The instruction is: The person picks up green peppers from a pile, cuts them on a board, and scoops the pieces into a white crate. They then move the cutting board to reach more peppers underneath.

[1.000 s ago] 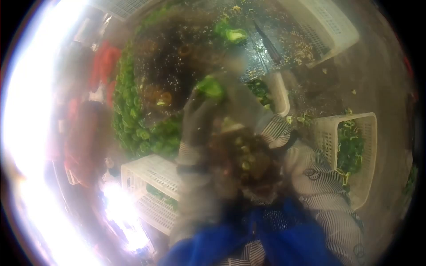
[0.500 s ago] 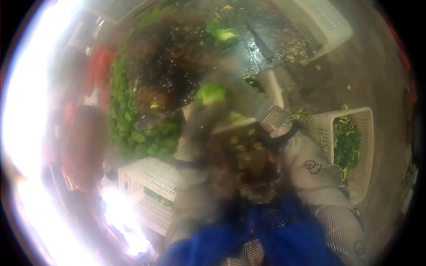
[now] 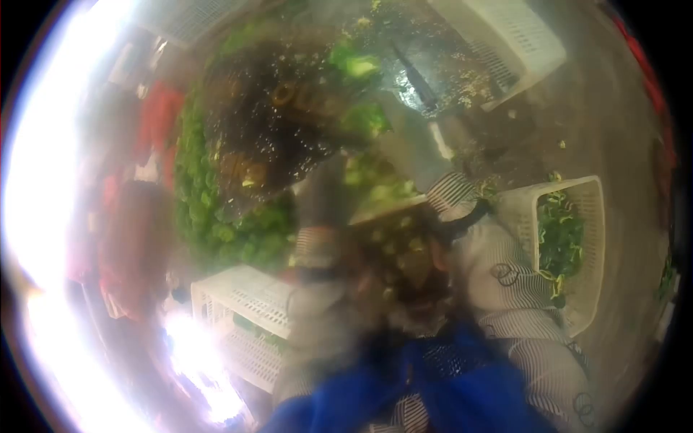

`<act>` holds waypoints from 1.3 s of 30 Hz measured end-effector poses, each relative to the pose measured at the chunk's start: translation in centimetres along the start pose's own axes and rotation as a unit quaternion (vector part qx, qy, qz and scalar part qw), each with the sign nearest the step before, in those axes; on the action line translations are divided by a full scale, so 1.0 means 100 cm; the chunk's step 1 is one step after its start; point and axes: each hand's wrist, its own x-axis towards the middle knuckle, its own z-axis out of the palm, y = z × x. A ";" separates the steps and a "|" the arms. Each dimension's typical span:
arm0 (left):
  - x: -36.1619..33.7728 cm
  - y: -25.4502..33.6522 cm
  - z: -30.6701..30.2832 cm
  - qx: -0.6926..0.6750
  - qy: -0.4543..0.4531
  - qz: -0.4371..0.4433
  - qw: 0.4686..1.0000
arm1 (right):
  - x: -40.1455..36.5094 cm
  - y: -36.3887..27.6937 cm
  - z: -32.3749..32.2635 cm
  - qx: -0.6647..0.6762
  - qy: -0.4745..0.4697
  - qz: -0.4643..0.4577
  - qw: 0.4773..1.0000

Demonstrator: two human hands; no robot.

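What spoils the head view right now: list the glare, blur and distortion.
Head view: white glare floods the left edge, with another burst lower left; haze softens everything; left hand and right hand are smeared, finger detail lost; wide-angle curvature, black corners; striped sleeves look sharper.

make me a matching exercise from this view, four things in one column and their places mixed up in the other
Things
1. dark narrow pointed tool
2. green leafy pieces with pale edges
3. bright blue cloth
4. band of bright green vegetables

Places
A. at the bottom centre of the picture
B. along the left side of the dark speckled surface
C. by the shiny patch near the top
D. in the white plastic crate at the right

Pairs: 1-C, 2-D, 3-A, 4-B
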 end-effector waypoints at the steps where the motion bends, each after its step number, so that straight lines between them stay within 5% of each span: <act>1: 0.003 -0.005 0.006 -0.067 0.040 0.027 0.997 | 0.003 0.000 -0.002 0.040 0.030 0.024 0.998; 3: 0.009 -0.018 0.016 -0.197 0.121 0.075 0.970 | 0.005 -0.001 -0.010 0.104 -0.061 0.101 0.988; 5: 0.004 -0.018 0.009 -0.257 0.165 0.091 0.948 | 0.000 0.014 0.002 0.177 -0.124 -0.044 0.975; 7: -0.011 -0.004 -0.007 -0.634 0.007 0.074 0.770 | -0.006 0.024 0.002 0.182 -0.191 -0.041 0.964; 8: -0.002 -0.020 0.012 -0.682 0.046 0.050 0.728 | -0.009 0.024 0.011 0.184 -0.252 -0.038 0.949; 10: -0.017 -0.018 0.015 -0.471 0.175 0.053 0.863 | -0.015 -0.021 0.002 0.280 -0.309 0.114 0.902; 11: -0.014 -0.033 0.025 -0.483 0.135 -0.036 0.865 | -0.014 0.002 0.022 0.254 -0.271 -0.046 0.927; 12: -0.023 -0.027 0.020 -0.372 0.249 0.019 0.894 | -0.013 0.013 0.030 0.273 -0.266 -0.097 0.919; 13: -0.045 0.000 -0.012 -0.336 0.204 -0.098 0.914 | -0.013 -0.003 0.037 0.339 -0.239 0.170 0.894; 15: -0.053 0.008 -0.002 -0.295 0.296 -0.079 0.905 | -0.023 -0.015 0.045 0.202 -0.166 0.088 0.961; 16: -0.037 -0.023 0.026 -0.390 0.316 -0.017 0.865 | -0.029 -0.017 0.048 0.188 -0.146 0.094 0.967; 18: -0.021 -0.025 0.036 -0.579 0.326 0.098 0.741 | -0.039 -0.019 0.056 -0.021 0.009 -0.262 0.965; 19: -0.014 -0.036 0.047 -0.653 0.314 0.020 0.689 | -0.040 -0.025 0.048 -0.009 0.005 -0.295 0.956; 20: -0.029 -0.045 0.025 -0.284 0.350 0.084 0.889 | -0.044 -0.058 0.034 0.083 -0.119 -0.137 0.980; 21: -0.031 -0.050 0.021 -0.289 0.346 0.097 0.887 | -0.044 -0.067 0.025 0.075 -0.107 -0.137 0.982; 23: -0.026 -0.059 0.021 -0.269 0.379 0.199 0.863 | -0.036 -0.071 0.019 0.141 -0.212 0.034 0.966; 24: -0.027 -0.046 0.011 -0.268 0.412 0.205 0.846 | -0.035 -0.058 0.039 0.109 -0.059 -0.160 0.979; 25: -0.026 -0.042 0.014 -0.267 0.415 0.206 0.845 | -0.035 -0.044 0.047 0.110 -0.059 -0.164 0.979; 27: -0.024 -0.040 0.017 -0.497 0.374 0.034 0.783 | -0.032 -0.046 0.052 0.052 -0.020 -0.191 0.980; 32: -0.014 -0.038 0.015 -0.640 0.383 0.020 0.666 | -0.032 -0.053 0.054 -0.021 -0.025 -0.172 0.985; 34: -0.018 -0.039 0.021 -0.867 0.250 0.083 0.423 | -0.033 -0.052 0.055 -0.090 0.024 -0.152 0.984; 35: -0.020 -0.034 0.020 -0.866 0.256 0.082 0.422 | -0.033 -0.053 0.057 -0.088 0.019 -0.155 0.984; 37: -0.024 -0.014 0.013 -0.602 0.403 0.030 0.689 | -0.035 -0.051 0.054 -0.089 0.051 -0.194 0.976; 39: -0.016 -0.019 0.017 -0.567 0.418 -0.020 0.710 | -0.032 -0.040 0.057 -0.074 0.039 -0.230 0.970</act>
